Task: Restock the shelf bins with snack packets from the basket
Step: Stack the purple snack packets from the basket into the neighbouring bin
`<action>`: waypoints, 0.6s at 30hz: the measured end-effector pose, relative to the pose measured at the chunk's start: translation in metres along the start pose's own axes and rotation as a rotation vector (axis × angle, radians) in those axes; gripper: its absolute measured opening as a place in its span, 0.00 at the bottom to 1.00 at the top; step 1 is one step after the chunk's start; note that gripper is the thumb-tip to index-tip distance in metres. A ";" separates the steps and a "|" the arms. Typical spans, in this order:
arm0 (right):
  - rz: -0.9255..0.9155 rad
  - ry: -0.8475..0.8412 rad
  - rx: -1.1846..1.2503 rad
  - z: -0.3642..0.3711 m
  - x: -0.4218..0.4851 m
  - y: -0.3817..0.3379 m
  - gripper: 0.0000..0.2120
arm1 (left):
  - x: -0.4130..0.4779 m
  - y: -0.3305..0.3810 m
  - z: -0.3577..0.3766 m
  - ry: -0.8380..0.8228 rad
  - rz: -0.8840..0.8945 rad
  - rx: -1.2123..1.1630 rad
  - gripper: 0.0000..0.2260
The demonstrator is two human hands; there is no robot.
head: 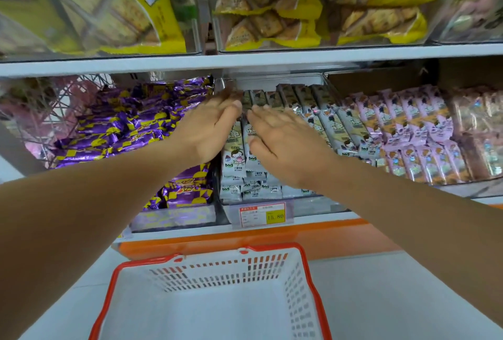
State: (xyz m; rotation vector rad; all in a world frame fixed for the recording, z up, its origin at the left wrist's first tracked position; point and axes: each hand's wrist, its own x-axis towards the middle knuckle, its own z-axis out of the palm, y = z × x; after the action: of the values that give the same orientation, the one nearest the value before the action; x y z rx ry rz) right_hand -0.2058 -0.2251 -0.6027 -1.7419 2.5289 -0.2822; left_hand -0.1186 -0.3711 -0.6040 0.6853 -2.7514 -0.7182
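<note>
Standing nearest, the basket (273, 248) shows its red rim. Beyond the basket, the left hand (209, 130) and right hand (283, 146) lie open, fingers straight, gripping nothing, against grey snack packets (329, 124) in the bin (310, 205). A narrow gap separates the hands, and the upper shelf edge (272, 60) is close above.

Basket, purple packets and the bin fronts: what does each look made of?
Basket: moulded plastic, with matte white slotted walls under a red rim. Purple packets: probably thin metallised film, given the crinkles and bright glints. Bin front: clear rigid plastic, perhaps acrylic; the packets show through it with faint reflections.
</note>
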 end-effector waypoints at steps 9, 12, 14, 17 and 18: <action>-0.047 0.091 0.038 -0.006 -0.043 0.039 0.40 | -0.045 -0.009 0.004 0.154 0.342 0.127 0.31; -0.115 0.025 0.019 -0.004 -0.054 0.053 0.41 | -0.055 -0.009 0.011 0.009 0.432 0.220 0.35; -0.135 0.011 0.020 0.000 -0.055 0.057 0.38 | -0.054 -0.007 0.016 -0.041 0.457 0.260 0.34; -0.121 0.080 0.052 0.005 -0.050 0.057 0.32 | -0.050 -0.004 0.020 -0.111 0.405 0.214 0.32; -0.120 0.104 0.071 0.005 -0.048 0.056 0.30 | -0.049 -0.004 0.020 -0.106 0.402 0.204 0.31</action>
State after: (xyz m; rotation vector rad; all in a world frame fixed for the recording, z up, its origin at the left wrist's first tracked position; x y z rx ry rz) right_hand -0.2393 -0.1615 -0.6203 -1.9026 2.4524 -0.4742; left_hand -0.0813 -0.3422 -0.6275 0.1146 -2.9496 -0.4000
